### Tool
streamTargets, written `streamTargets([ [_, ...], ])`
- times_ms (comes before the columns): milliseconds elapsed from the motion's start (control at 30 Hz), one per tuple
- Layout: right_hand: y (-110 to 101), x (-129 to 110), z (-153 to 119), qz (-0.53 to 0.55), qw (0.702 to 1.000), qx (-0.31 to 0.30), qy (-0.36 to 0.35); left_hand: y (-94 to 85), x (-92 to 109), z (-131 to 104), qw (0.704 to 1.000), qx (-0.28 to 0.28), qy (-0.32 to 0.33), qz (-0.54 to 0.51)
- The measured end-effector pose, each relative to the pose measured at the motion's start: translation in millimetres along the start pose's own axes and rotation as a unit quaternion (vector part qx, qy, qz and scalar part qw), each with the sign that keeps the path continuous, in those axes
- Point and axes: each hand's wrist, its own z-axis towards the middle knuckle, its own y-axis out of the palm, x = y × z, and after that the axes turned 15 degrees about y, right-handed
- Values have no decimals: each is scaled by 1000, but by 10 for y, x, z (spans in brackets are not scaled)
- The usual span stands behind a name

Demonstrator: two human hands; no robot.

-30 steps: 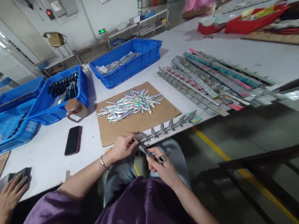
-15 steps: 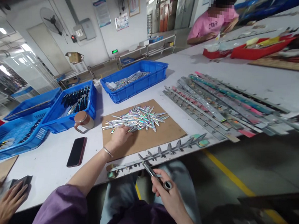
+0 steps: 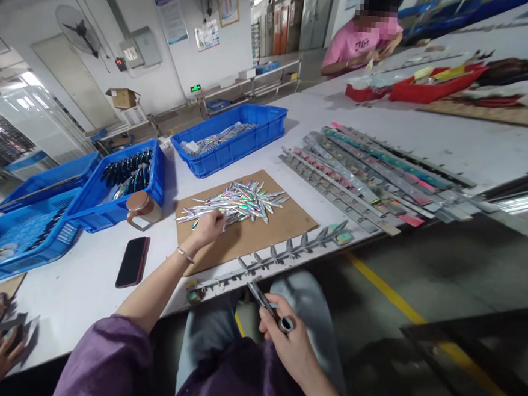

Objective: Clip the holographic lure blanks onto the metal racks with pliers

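The loose silver strips (image 3: pixel 240 203) are lying in a tangled heap on the brown cardboard (image 3: pixel 274 235), and the left hand (image 3: pixel 208 227) is sitting over the heap's near edge with its fingers curled. I'm not seeing the fingertips, so I cannot tell whether they are gripping a strip. Because the strips are crossing one another, picking could be dragging two out together or bending a thin one. On the near side, the right hand (image 3: pixel 288 332) is gripping a dark tool (image 3: pixel 259 295), its tip pointing just beside the rack (image 3: pixel 266 263). That rack is running along the edge of the table (image 3: pixel 90 288), with slim pieces (image 3: pixel 289 245) standing up from part of it; a careless knock from the tool might be loosening one or tipping the rack onto the floor (image 3: pixel 414 251). Farther out, the phone (image 3: pixel 133 261) and the mug (image 3: pixel 140 202) are sitting left of the cardboard, where a wide swing could be catching either
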Motion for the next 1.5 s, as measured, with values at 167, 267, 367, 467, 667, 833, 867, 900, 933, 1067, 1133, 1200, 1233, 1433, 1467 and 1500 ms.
streamTargets([
  [167, 167, -130, -155, 204, 976, -46, 68, 63, -129, -623, 875, 99, 11, -474],
  [267, 234, -161, -134, 345, 919, -99, 163, 233, -115, -894, 855, 108, -3, -507],
  [367, 234, -155, -79, 441, 839, -181, 262, 406, -92, -1042, 872, 95, 32, -478],
  [467, 252, -154, -54, 475, 795, -246, 287, 494, -101, -1102, 888, 85, 83, -445],
  [667, 474, -88, -83, 215, 967, -80, 107, 465, -138, -1131, 924, 71, 149, -345],
  [833, 451, 22, -47, -199, 963, 138, -116, 449, -147, -1124, 932, 59, 181, -308],
  [867, 426, 31, -42, -258, 942, 160, -142, 445, -147, -1119, 933, 57, 187, -303],
  [900, 404, 34, -43, -316, 916, 180, -169, 439, -143, -1115, 933, 56, 194, -298],
  [933, 387, 33, -48, -356, 895, 193, -189, 429, -137, -1111, 933, 55, 202, -291],
  [1067, 374, 10, -87, -329, 914, 176, -160, 373, -79, -1096, 939, 42, 243, -238],
  [1133, 391, -2, -81, -214, 963, 132, -96, 366, -41, -1090, 941, 32, 266, -209],
  [1200, 407, -12, -47, -14, 999, 42, 1, 390, -7, -1090, 940, 34, 281, -188],
  [1233, 412, -16, -25, 81, 995, -13, 49, 411, 7, -1094, 940, 43, 283, -183],
  [1433, 309, -28, -30, 155, 978, -88, 110, 506, 28, -1133, 942, 65, 278, -179],
  [1467, 273, -32, -58, 81, 994, -31, 60, 506, 26, -1135, 941, 64, 281, -178],
  [1500, 236, -40, -87, -19, 999, 37, -7, 504, 25, -1134, 940, 63, 283, -178],
])
